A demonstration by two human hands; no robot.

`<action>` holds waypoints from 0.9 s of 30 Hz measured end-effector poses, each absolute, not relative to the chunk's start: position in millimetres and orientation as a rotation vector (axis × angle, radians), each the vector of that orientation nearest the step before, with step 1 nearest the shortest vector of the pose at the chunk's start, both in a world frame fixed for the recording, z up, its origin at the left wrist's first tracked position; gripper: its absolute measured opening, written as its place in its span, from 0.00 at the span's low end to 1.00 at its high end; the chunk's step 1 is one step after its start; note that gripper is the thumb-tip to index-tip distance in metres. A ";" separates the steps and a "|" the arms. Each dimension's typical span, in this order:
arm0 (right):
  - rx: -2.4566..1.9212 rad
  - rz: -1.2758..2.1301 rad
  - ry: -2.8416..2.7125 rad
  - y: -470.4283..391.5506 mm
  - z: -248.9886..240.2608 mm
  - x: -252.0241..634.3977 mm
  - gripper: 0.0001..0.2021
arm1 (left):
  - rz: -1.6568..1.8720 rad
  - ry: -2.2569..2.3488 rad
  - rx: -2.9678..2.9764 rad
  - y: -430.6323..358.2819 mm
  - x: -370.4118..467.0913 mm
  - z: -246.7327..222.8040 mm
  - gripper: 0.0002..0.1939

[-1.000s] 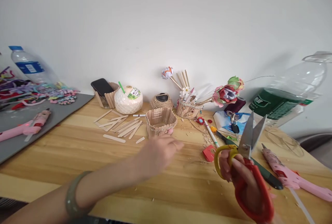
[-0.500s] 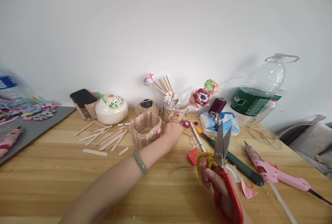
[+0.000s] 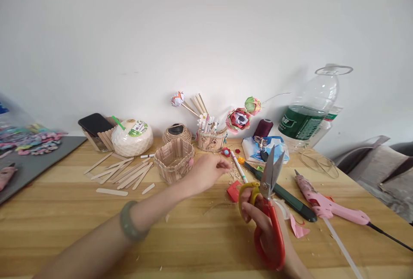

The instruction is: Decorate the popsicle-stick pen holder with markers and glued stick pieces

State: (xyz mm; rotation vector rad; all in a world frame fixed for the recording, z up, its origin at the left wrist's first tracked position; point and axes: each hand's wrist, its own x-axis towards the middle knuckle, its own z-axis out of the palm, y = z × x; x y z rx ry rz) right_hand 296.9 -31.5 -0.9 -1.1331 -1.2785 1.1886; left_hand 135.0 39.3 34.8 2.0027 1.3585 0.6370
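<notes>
My right hand [image 3: 258,214] is wrapped round the red and yellow handles of the scissors [image 3: 270,184], whose blades point up and stand slightly apart. My left hand [image 3: 211,170], with a green bangle on its wrist, hovers over the table just right of the wooden-stick basket [image 3: 174,162]. Its fingers are bent together; anything between them is too small to make out. Behind it stands a decorated pen holder [image 3: 212,140] with markers and paper flowers [image 3: 239,119]. Red paper [image 3: 234,191] lies between my hands.
Loose craft sticks [image 3: 132,173], a white coconut [image 3: 133,137] and a twine ball [image 3: 177,134] are at the left. A green cutter [image 3: 293,203], a pink glue gun [image 3: 338,211] and a large bottle [image 3: 305,119] are at the right. A grey mat [image 3: 38,158] lies far left.
My left hand has drawn back from the pen holder towards me. The scissors remain in my right hand. The whole view has shifted slightly, so objects appear further left.
</notes>
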 end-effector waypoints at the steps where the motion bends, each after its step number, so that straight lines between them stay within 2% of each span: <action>1: -1.151 1.185 -1.277 -30.7 1.8 295.0 0.13 | 0.646 1.305 1.964 28.9 131.0 38.0 0.09; 7: -1.241 1.231 -1.340 -31.5 15.1 272.6 0.10 | 0.818 1.144 1.389 -11.7 105.6 45.5 0.02; 11: -1.201 1.292 -1.389 -38.9 20.6 255.2 0.10 | 0.864 1.199 1.370 -20.4 97.2 44.7 0.00; 19: -1.175 1.326 -1.357 -45.1 25.3 239.2 0.13 | 0.883 1.189 1.394 -35.9 90.5 44.8 0.02; 27: -1.209 1.284 -1.430 -47.0 30.5 233.0 0.14 | 0.897 1.133 1.165 -36.3 79.5 43.2 0.04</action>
